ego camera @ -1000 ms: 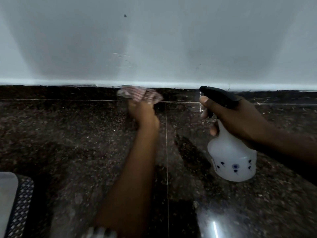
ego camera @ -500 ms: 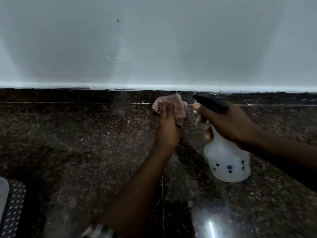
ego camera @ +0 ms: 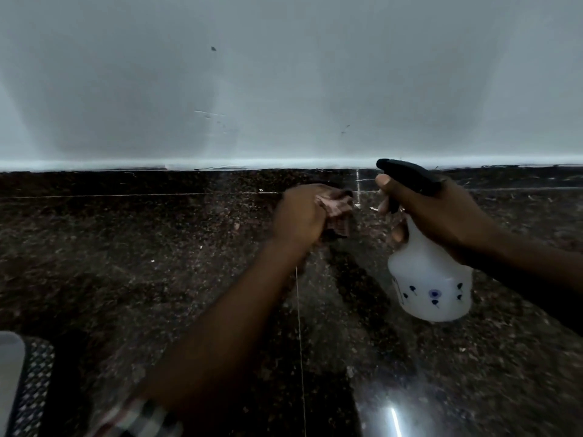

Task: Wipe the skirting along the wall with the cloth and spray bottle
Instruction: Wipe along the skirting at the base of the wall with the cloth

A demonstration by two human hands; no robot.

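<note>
Wall [ego camera: 284, 89]: one, white, scuffed, unchanged. Floor [ego camera: 157, 279]: one, dark granite. Skirting [ego camera: 126, 181]: one dark band between the two.

Bottle [ego camera: 429, 279]: one, white with a black head, right of centre, tilted, nozzle pointing left along the skirting. Same pose as 0.5 s ago.

Hands: two. Right hand [ego camera: 441, 212] has its fingers wrapped round the bottle neck, forefinger up by the head. Left hand [ego camera: 299, 216] has its fingers bunched tight on the cloth [ego camera: 339, 209].

Cloth: one, pinkish check, at the skirting's lower edge, just left of the nozzle.

Delta: 1 s ago the cloth was well left of the bottle, up on the skirting. Now it's right beside the bottle and slightly lower, mostly on the floor side of the joint.
</note>
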